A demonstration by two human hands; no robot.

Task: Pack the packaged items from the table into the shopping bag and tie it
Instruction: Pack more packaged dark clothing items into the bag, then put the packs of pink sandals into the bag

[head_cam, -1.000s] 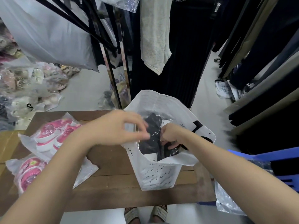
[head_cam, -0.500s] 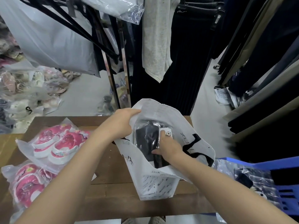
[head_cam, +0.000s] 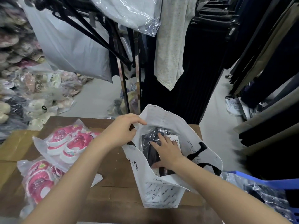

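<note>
Risk first. Well left of the left hand (head_cam: 119,133) fingers: slippery clear packs of pink shoes (head_cam: 71,143) overlapping loosely on the table (head_cam: 113,168), likely to slide off if brushed by a forearm.

At the left fingers themselves: curled, pinching the rim of the shopping bag (head_cam: 161,194) to keep its mouth wide. Released too soon, probable collapse of the thin white wall over the opening.

Just right of those fingers, inside the mouth: black packaged item (head_cam: 149,143), seemingly not yet fully down. Pressed from above by the right hand (head_cam: 168,151), fingers nearly straight and spread flat on the film, gripping nothing. Pushed too hard, could tip the light bag toward the table's right edge, or split the wall on a pack corner.

Counted, same order:
- Two pink-shoe packs, left of the left fingers.
- One shopping bag between both hands, not yet tied.
- One black pack under the right fingers. Anything beneath it: cannot tell.
</note>
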